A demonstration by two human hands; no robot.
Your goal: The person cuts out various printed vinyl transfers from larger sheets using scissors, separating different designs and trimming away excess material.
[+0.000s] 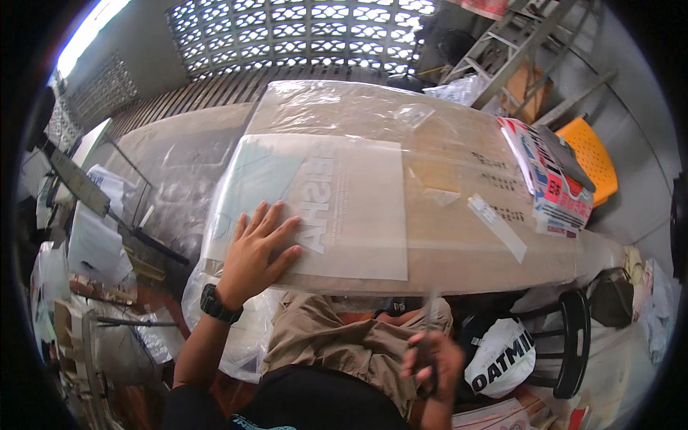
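My left hand (262, 247) lies flat on a pale printed sheet (365, 215), fingers spread over its left side. The sheet has a greenish corner and large faint lettering. It rests on a large cardboard surface (466, 215) wrapped in clear plastic. Over my lap, just off the near edge, my right hand (443, 364) is closed around the dark handle of a bladed tool (431, 319). Its thin blade points up toward the sheet's near right corner. Motion blurs this tool, so I cannot tell whether it is a knife or scissors.
Folded newspapers (548, 179) lie at the surface's right end, beside a yellow perforated chair (591, 154). A white strip (498, 229) sits right of the sheet. A black chair (573, 344) holds a white bag (502, 358). A metal ladder (494, 57) leans behind.
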